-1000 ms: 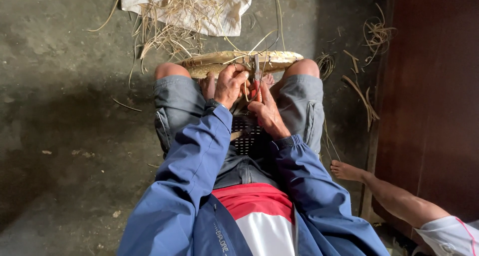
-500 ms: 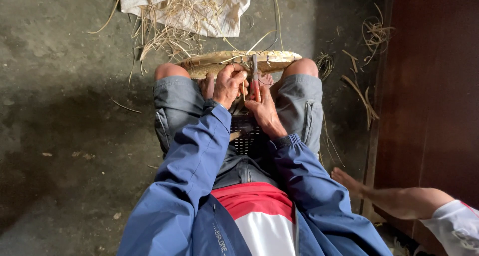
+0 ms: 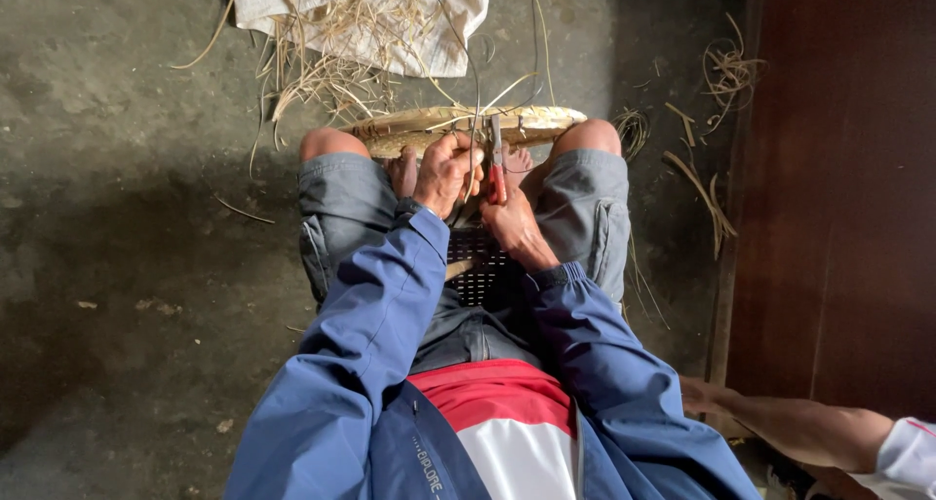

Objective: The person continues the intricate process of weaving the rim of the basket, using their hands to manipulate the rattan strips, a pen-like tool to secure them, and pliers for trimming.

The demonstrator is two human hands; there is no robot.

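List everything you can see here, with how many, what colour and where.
Woven basket: one, tan, on edge between the knees.
Pliers: one, red-handled, in the right hand.
Cloth: one, white, top, on the floor.
Straw strips: many, pale, on the cloth and floor.
Coiled strips: few, tan, by the brown wall.
Another person's arm: one, white sleeve, lower right.
Left hand: on the basket rim.
Right hand: gripping the pliers.

No packages, signs or screens — only small white print on blue jacket.
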